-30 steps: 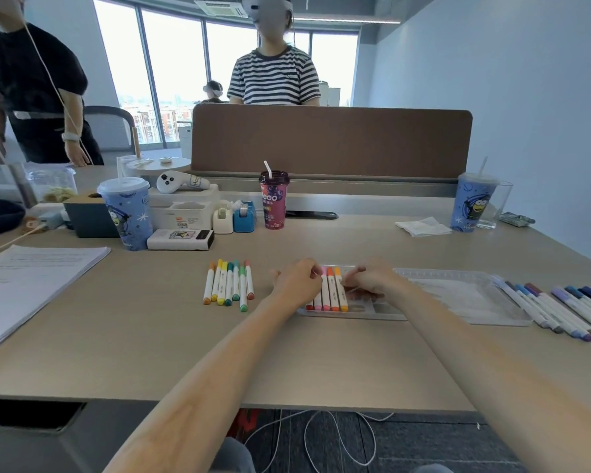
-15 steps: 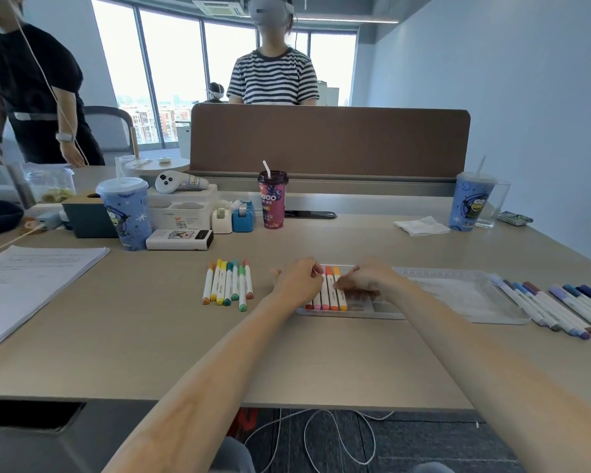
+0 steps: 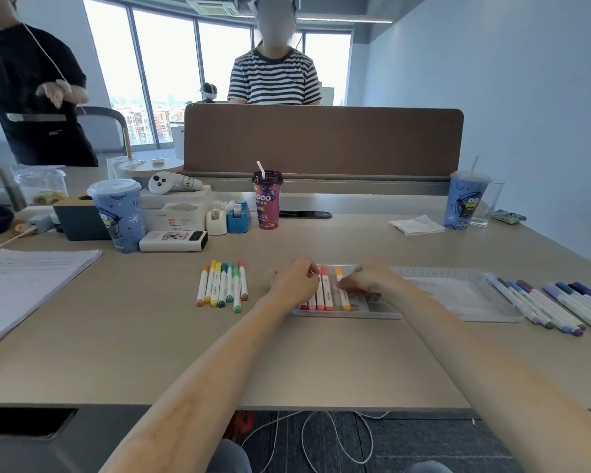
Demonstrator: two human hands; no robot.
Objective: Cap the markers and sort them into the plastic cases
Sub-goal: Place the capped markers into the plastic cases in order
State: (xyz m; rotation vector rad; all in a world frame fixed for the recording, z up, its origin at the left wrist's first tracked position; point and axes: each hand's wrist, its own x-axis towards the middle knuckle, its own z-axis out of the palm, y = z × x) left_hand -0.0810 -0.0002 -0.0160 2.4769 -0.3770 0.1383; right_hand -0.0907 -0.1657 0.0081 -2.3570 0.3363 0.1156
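Desk (image 3: 144, 336): left hand (image 3: 296, 279) curled on markers (image 3: 327, 295) in case (image 3: 440, 291), right hand (image 3: 367, 279) pinching one; light, stiff, slick, so grip mid-barrel.

Both forearms extended; left hand (image 3: 296, 280) and right hand (image 3: 370, 279) curled, close together

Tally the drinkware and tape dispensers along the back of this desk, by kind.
Blue cartoon cups: 2
Purple cup: 1
Clear glass: 1
Tape dispensers: 2
Total: 6
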